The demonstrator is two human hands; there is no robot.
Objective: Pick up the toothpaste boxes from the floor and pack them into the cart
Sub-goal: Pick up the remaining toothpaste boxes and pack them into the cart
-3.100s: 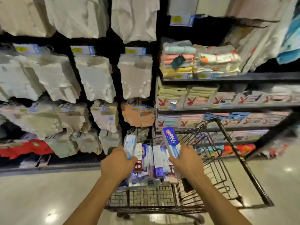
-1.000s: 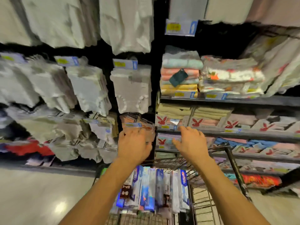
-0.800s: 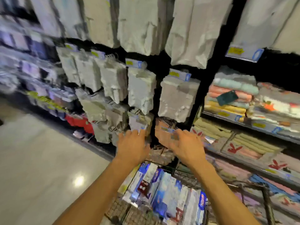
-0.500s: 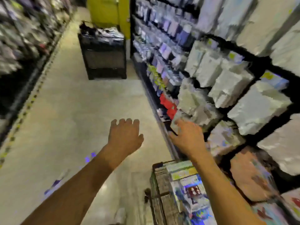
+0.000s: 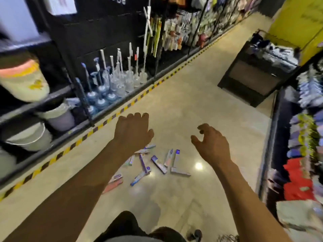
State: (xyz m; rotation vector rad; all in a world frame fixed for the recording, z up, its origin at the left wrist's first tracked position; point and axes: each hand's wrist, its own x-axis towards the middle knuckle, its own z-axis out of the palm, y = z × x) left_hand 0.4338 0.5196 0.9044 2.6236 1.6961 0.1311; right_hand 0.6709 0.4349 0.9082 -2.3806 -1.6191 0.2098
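Now turned from the cart, gone from view, to face toothpaste boxes (image 5: 158,164) scattered on the floor (image 5: 183,105); reaching with left hand (image 5: 133,131) spread, right hand (image 5: 209,142) loosely curled, both empty. More pickups needed.

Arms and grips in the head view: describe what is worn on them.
The left arm and the right arm are bare along all that shows, with no sleeves. The left grip and the right grip have no gloves. No watch, bracelet or ring is visible, though blur could hide small details.
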